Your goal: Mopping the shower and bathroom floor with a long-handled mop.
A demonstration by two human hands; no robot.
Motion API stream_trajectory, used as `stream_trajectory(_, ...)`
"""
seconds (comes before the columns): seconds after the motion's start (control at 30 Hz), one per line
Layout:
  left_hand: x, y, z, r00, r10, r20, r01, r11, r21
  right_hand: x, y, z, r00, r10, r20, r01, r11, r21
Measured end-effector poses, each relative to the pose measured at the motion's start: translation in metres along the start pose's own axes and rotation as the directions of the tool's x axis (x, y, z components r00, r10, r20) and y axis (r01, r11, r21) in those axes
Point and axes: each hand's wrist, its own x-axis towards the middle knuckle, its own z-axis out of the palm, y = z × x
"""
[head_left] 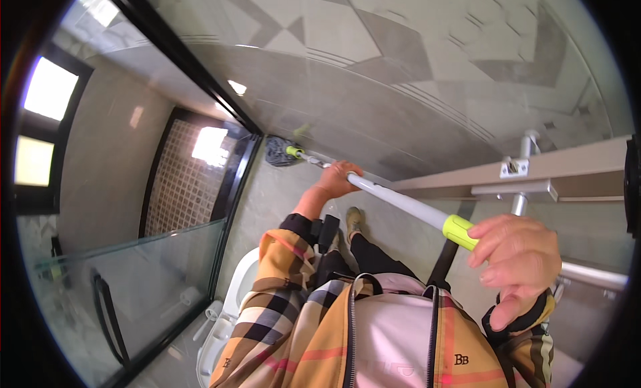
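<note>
A long-handled mop runs across the view, its grey mop head on the floor against the far wall. Around the lower part of the light grey mop handle, my left hand is closed. Higher up, beside the yellow-green grip, my right hand lies over the handle with its fingers loosely curled and the thumb pointing down. Behind that hand the pole is hidden; a pale metal pole section shows on its other side.
At the left stands a black-framed glass partition. A white toilet is close to my left arm. Patterned tile wall rises ahead. On the right, a beige ledge carries metal fittings. My shoe is on grey floor tiles.
</note>
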Motion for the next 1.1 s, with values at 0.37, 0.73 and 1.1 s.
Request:
stream_trajectory(0.37,-0.018,0.004,0.041,0.982,-0.049,0.180,0.019,0.986,0.165,-0.080,-0.026,0.012,0.875,0.364,-0.319,-0.360,0.930,0.074)
stream_trajectory(0.73,-0.032,0.073,0.121,0.866,0.011,0.499,-0.077,0.991,0.111,-0.146,-0.101,-0.017,0.605,0.598,-0.525,-0.678,0.733,0.054)
stream_trajectory(1.1,0.001,0.136,0.099,0.906,-0.054,0.421,0.088,0.994,-0.061,-0.139,-0.081,-0.083,0.602,0.231,-0.765,-0.623,0.735,-0.268)
